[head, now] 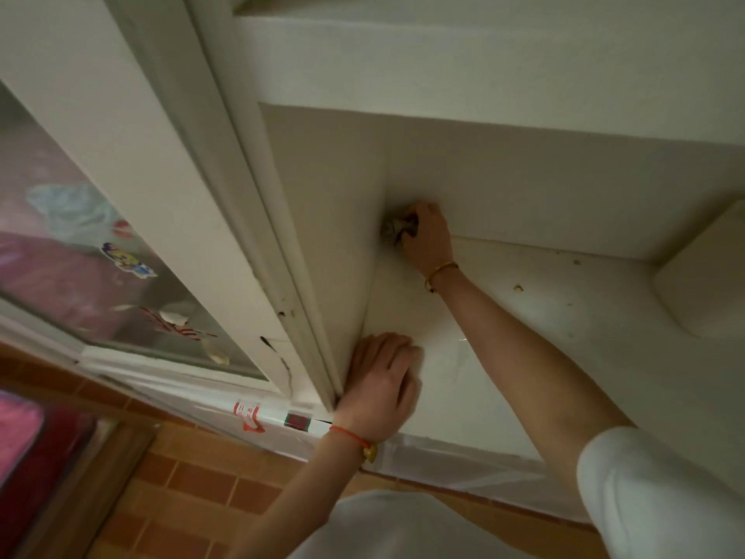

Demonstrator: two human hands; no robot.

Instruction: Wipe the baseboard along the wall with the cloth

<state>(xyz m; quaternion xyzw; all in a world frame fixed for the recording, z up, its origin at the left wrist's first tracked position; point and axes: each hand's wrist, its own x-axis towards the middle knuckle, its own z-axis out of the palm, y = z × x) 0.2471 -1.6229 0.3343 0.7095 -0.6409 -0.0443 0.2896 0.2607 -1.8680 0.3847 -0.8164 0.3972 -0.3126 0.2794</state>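
Cloth: a small crumpled grey rag [393, 229], bunched at the inner corner of the recess, where the pale ledge [544, 300] meets the back wall [564, 183] and the side panel [322, 219].
Right hand [427, 240]: fingers curled round the rag and pinching it, pressing it into the corner; the arm reaches across the ledge, probably because the corner lies deep in the recess.
Left hand [385, 381]: laid palm-down at the near left edge of the ledge, fingers fairly straight and close together, holding nothing; judged to be a brace for the leaning body.
Baseboard: no distinct strip can be told apart; the joint along the ledge's far edge, where it meets the wall, seems to be the line being wiped.
Ledge surface: scattered dark specks [518, 287] right of the right forearm, judged not yet wiped.
Wrists: gold bangle [441, 270] on the right, red cord with yellow bead [358, 441] on the left.
Surroundings: white sliding door frame [258, 236] left of the recess, its glass [80, 256] bearing stickers; brown tiled floor [193, 478] below.
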